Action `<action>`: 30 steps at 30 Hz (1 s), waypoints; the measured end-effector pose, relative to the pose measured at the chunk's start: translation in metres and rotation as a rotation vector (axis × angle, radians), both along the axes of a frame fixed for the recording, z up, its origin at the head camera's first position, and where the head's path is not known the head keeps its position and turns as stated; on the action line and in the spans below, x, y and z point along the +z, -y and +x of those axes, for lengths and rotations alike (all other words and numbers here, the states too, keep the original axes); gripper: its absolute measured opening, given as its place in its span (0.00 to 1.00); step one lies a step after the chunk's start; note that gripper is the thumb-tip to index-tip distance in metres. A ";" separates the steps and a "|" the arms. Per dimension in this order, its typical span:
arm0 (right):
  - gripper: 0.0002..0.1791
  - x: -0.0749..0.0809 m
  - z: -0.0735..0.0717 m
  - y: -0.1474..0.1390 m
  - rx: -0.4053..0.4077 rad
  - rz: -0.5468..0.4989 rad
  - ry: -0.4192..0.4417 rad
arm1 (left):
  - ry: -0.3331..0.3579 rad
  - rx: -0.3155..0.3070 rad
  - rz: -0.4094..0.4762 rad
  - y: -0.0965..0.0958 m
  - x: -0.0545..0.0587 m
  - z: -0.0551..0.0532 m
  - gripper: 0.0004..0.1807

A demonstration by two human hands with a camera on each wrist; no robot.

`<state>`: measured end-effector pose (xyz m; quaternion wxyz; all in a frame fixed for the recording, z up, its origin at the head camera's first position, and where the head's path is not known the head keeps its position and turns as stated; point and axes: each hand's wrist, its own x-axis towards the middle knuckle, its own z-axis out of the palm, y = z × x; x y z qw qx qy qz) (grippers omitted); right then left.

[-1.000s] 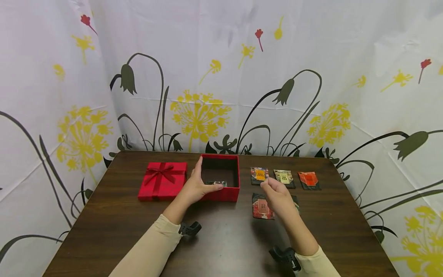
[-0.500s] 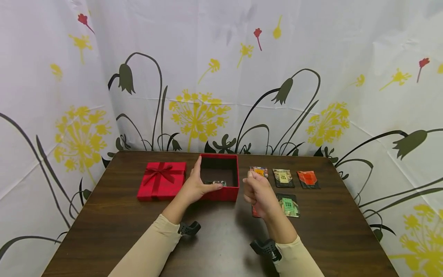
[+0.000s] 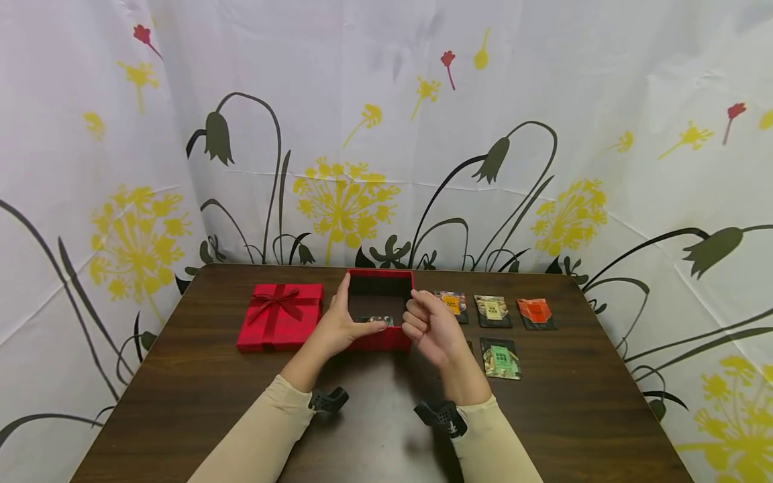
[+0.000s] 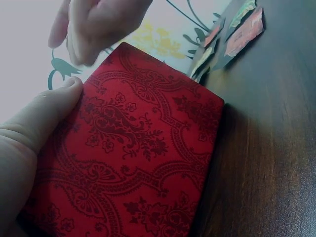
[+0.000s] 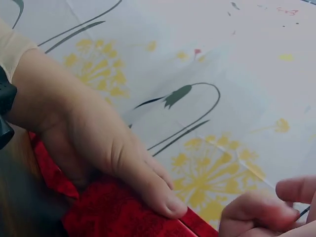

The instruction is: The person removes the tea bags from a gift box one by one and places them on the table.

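Observation:
A red gift box (image 3: 374, 341) with a dark inside stands uncovered on the table; its patterned wall fills much of the left wrist view. My left hand (image 3: 338, 327) grips its left side, thumb over the front rim. A patterned sachet (image 3: 373, 320) shows inside by the front wall, partly hidden. My right hand (image 3: 436, 330), fingers curled, is at the box's right rim; I see nothing held in it. Right of it lie an orange-labelled sachet (image 3: 454, 306), a cream-labelled sachet (image 3: 493, 310), an orange-red sachet (image 3: 536, 314) and a green-labelled sachet (image 3: 500, 359).
A red box lid (image 3: 256, 333) with a ribbon bow lies left of the box. A red-labelled sachet (image 4: 244, 37), mostly covered by my right hand in the head view, lies on the dark wooden table (image 3: 561, 416). A flower-patterned curtain (image 3: 386, 134) hangs behind.
My right hand has moved left from above the sachets to the box's right rim, uncovering the green-labelled sachet and covering the red-labelled one. My left hand keeps its grip on the box.

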<state>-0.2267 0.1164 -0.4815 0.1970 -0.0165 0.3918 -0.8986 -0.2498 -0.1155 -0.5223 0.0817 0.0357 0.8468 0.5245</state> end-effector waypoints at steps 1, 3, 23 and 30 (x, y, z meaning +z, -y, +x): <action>0.24 0.000 -0.002 0.002 -0.014 0.002 0.024 | 0.001 0.000 -0.001 0.000 0.000 0.000 0.78; 0.20 0.002 -0.005 0.007 -0.047 0.035 0.057 | 0.003 -0.003 -0.004 0.000 0.001 0.000 0.78; 0.08 0.011 -0.056 0.042 -0.010 0.428 0.276 | 0.014 -0.011 0.020 0.001 0.003 0.000 0.76; 0.25 0.022 -0.073 0.043 0.147 0.664 0.177 | 0.003 -0.024 0.020 0.003 0.001 -0.002 0.77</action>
